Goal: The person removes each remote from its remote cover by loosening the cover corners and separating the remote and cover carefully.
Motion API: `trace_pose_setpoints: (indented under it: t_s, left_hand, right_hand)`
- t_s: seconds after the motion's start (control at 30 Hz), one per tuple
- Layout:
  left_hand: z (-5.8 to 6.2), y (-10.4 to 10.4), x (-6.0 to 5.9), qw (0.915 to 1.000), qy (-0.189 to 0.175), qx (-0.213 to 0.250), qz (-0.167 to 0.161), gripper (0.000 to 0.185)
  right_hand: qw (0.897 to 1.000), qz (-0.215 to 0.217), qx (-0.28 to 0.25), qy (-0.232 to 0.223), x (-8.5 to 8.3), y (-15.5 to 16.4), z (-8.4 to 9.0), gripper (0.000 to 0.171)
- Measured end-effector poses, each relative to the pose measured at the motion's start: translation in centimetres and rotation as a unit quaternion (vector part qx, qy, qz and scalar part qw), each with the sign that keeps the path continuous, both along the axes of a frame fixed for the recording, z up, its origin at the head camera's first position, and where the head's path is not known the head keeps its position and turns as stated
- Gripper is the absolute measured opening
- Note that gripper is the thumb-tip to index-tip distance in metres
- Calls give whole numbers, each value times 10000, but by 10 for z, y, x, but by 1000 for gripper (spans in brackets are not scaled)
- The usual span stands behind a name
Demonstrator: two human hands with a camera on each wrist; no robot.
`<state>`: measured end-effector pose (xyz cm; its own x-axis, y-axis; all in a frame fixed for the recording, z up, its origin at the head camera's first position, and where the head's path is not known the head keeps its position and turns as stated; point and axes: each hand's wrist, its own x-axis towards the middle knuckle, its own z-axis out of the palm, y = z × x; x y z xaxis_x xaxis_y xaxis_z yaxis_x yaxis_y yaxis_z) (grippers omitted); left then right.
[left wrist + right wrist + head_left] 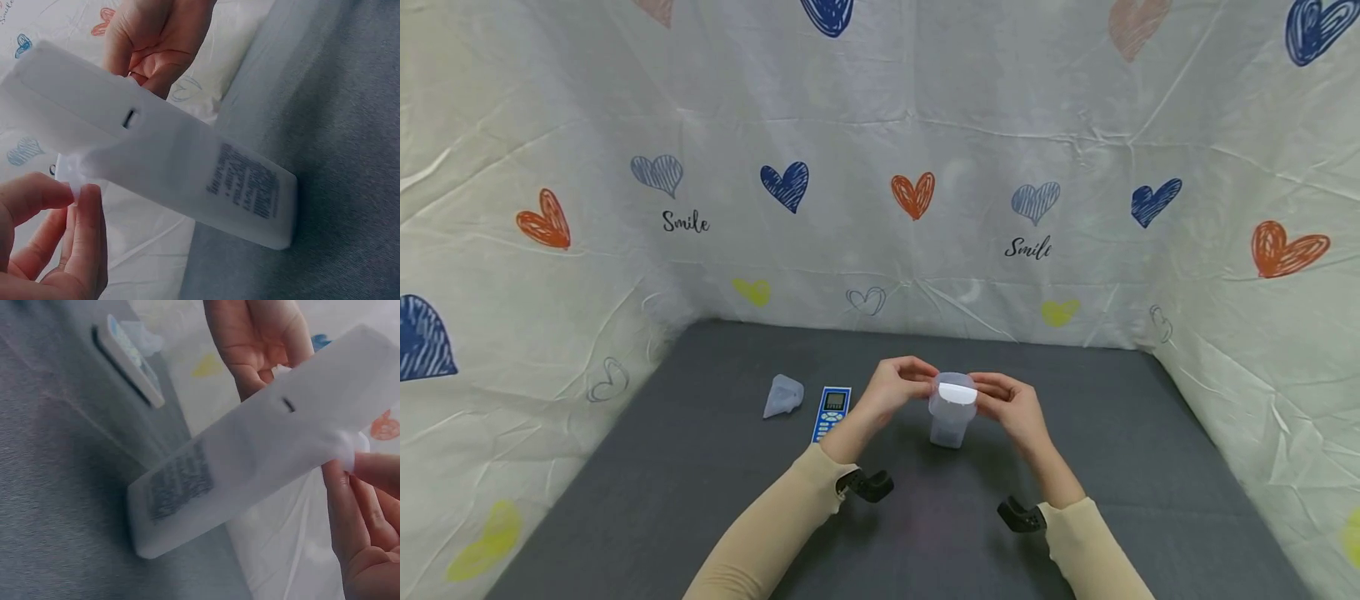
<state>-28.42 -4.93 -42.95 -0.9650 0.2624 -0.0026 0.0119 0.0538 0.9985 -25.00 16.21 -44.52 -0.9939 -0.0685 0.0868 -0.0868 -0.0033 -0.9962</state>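
Observation:
Upright on the dark cloth, a white remote control stands partly inside a translucent silicone sleeve. Its bare end sticks out above the sleeve's rim, and dark printed text shows through lower down. My left hand pinches the sleeve's rim on one side between thumb and fingers. On the opposite side, my right hand pinches the rim the same way, as the right wrist view shows up close. From the head view, the remote's white end lies between the two hands.
Left of my hands lies a blue remote control with a small screen, partly covered by my left forearm. Beyond it sits a crumpled translucent sleeve. A white curtain printed with hearts encloses the grey table at the back and sides.

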Motion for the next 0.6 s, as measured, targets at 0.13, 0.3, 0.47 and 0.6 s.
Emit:
trace_pose_setpoints:
  t_s: [0.13, 0.3, 0.47, 0.6]
  left_hand:
    - [-8, -2, 0, 9999, -139, -65, -64, 20]
    - [-15, -2, -2, 9995, -284, -67, -145, 22]
    - [-23, -1, -5, 9991, -379, -96, -172, 21]
    - [-30, 0, -5, 9990, -418, -135, -130, 20]
  right_hand:
    - [9997, -50, -2, -246, 1, -1, -5, 34]
    - [9994, -127, -11, -334, 0, -2, -9, 32]
    - [9987, -366, 114, -329, 1, -3, -13, 30]
    - [9972, -614, 164, -396, 2, -7, -17, 29]
